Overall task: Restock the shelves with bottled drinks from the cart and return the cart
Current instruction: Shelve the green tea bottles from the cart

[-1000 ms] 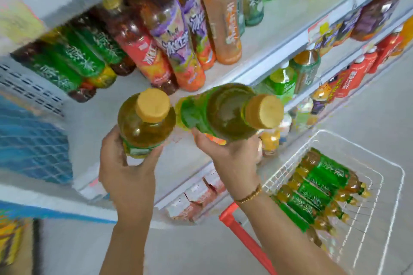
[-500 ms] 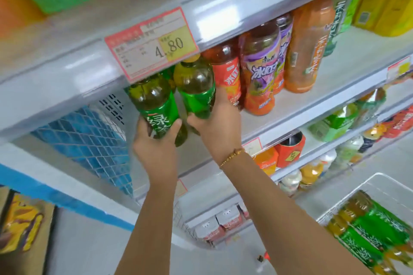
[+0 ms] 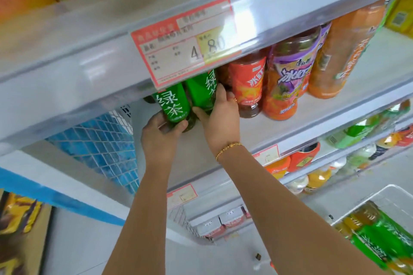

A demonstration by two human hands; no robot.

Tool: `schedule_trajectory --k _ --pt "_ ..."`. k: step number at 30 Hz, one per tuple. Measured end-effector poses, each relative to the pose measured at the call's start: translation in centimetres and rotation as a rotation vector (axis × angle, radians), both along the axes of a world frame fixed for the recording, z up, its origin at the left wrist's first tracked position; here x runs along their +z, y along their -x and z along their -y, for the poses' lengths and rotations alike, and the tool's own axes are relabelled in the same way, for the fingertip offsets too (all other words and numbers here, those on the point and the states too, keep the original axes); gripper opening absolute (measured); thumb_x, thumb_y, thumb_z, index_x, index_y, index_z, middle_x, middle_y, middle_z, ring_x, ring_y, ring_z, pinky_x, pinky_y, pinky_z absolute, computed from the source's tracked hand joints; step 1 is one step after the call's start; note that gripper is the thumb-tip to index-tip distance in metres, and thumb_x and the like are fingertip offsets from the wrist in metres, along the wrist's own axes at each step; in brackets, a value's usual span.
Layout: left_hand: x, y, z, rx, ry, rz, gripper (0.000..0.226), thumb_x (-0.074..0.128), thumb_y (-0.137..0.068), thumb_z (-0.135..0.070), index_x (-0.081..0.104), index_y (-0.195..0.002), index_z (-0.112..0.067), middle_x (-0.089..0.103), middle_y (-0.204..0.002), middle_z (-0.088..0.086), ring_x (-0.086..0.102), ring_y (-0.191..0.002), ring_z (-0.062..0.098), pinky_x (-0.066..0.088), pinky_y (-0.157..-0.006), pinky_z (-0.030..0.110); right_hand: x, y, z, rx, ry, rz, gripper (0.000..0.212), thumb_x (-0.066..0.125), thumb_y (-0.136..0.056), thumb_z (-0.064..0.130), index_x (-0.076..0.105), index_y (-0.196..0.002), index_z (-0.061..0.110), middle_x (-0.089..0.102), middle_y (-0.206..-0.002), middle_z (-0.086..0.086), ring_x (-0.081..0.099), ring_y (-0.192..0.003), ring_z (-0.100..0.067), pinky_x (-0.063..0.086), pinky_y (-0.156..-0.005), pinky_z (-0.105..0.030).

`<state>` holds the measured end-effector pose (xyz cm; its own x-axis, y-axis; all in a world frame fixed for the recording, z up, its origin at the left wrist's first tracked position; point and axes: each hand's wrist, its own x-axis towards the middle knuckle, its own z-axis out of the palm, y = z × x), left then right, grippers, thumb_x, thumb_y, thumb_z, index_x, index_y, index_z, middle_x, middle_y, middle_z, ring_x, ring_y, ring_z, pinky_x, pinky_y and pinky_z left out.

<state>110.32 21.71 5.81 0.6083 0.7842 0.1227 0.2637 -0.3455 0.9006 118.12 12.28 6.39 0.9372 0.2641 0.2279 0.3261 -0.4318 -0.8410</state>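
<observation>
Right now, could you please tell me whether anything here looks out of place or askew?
Nothing looks spilled or damaged. The two green bottles lean, but the left hand and right hand grip them at the shelf. A small dark scrap lies on the floor; I cannot tell what it is.

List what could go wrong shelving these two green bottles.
The right grip sits beside the red bottle; pushing in might topple it. The tops of both green bottles are hidden behind the price tag and may catch that ledge. The left grip holds low, so its bottle could tip.
</observation>
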Motion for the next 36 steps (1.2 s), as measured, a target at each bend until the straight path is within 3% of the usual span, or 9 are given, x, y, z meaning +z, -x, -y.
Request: schedule_trajectory --k 4,7,15,21,27,29,33,36 --pt "0.2 -1.9 -1.1 0.051 -0.026 -0.002 0.044 0.081 -0.070 -0.016 0.065 -0.110 -0.008 0.069 -0.101 -0.002 0.065 -0.088 0.010 0.049 -0.079 0.016 0.5 -1.3 -2.0 -0.061 0.008 -0.050 0.062 0.069 -0.081 0.020 0.039 -0.133 0.003 0.049 -0.127 -0.018 0.047 -0.116 -0.034 0.039 -0.093 -0.037" --pt "0.2 -3.0 -2.0 0.068 -0.033 -0.016 0.045 0.082 -0.069 -0.019 0.063 -0.108 -0.008 0.065 -0.100 -0.003 0.062 -0.088 0.008 0.046 -0.076 0.015 0.2 -1.6 -2.5 -0.045 0.032 -0.062 0.060 0.059 -0.086 0.011 0.032 -0.139 0.004 0.046 -0.132 -0.017 0.046 -0.119 -0.032 0.037 -0.091 -0.033" --pt "-0.2 -5.2 -3.0 0.099 -0.012 0.053 0.052 0.083 -0.068 -0.015 0.058 -0.112 -0.002 0.061 -0.096 -0.001 0.059 -0.080 0.005 0.045 -0.063 0.001 0.7 -3.2 -3.9 -0.096 0.100 -0.043 0.044 0.052 -0.089 0.004 0.033 -0.129 0.004 0.056 -0.119 -0.016 0.060 -0.105 -0.032 0.046 -0.078 -0.035" --pt "-0.6 -5.9 -3.6 0.113 -0.031 0.055 0.059 0.084 -0.066 -0.020 0.055 -0.114 -0.004 0.060 -0.098 0.000 0.059 -0.085 0.008 0.047 -0.066 0.005 -0.5 -2.5 -3.7 -0.132 0.001 0.099 0.040 0.044 -0.080 -0.012 0.045 -0.118 0.001 0.045 -0.124 -0.020 0.048 -0.109 -0.037 0.038 -0.092 -0.038" --pt "-0.8 -6.1 -3.7 0.129 -0.006 0.042 0.064 0.085 -0.066 -0.022 0.051 -0.117 -0.005 0.057 -0.106 0.004 0.058 -0.095 0.012 0.047 -0.072 0.010 -1.0 -3.2 -3.6 -0.107 0.099 0.100 0.037 0.046 -0.086 -0.006 0.046 -0.122 0.001 0.053 -0.114 -0.020 0.053 -0.102 -0.037 0.040 -0.086 -0.038" --pt "-0.9 -6.3 -3.7 0.128 -0.013 0.053 0.063 0.084 -0.066 -0.021 0.050 -0.117 -0.003 0.057 -0.105 0.005 0.059 -0.095 0.013 0.048 -0.074 0.012 -0.9 -3.2 -3.5 -0.098 0.115 0.095 0.034 0.049 -0.087 -0.003 0.046 -0.120 0.002 0.051 -0.116 -0.019 0.054 -0.101 -0.036 0.043 -0.084 -0.038" --pt "-0.9 -6.7 -2.8 0.161 -0.112 0.040 0.059 0.083 -0.068 -0.023 0.051 -0.113 -0.001 0.057 -0.100 0.005 0.057 -0.087 0.011 0.041 -0.061 0.007 -0.3 -2.8 -3.4 -0.073 0.169 0.074 0.037 0.049 -0.088 0.000 0.041 -0.124 0.003 0.040 -0.131 -0.019 0.055 -0.106 -0.035 0.045 -0.083 -0.037" --pt "-0.7 -6.5 -2.6 0.162 -0.136 0.000 0.059 0.082 -0.069 -0.025 0.053 -0.114 -0.001 0.059 -0.102 0.005 0.057 -0.088 0.011 0.041 -0.069 0.011 0.6 -2.4 -2.9 -0.036 0.172 0.023 0.039 0.048 -0.087 -0.002 0.039 -0.124 0.003 0.038 -0.133 -0.020 0.056 -0.107 -0.035 0.045 -0.085 -0.035"
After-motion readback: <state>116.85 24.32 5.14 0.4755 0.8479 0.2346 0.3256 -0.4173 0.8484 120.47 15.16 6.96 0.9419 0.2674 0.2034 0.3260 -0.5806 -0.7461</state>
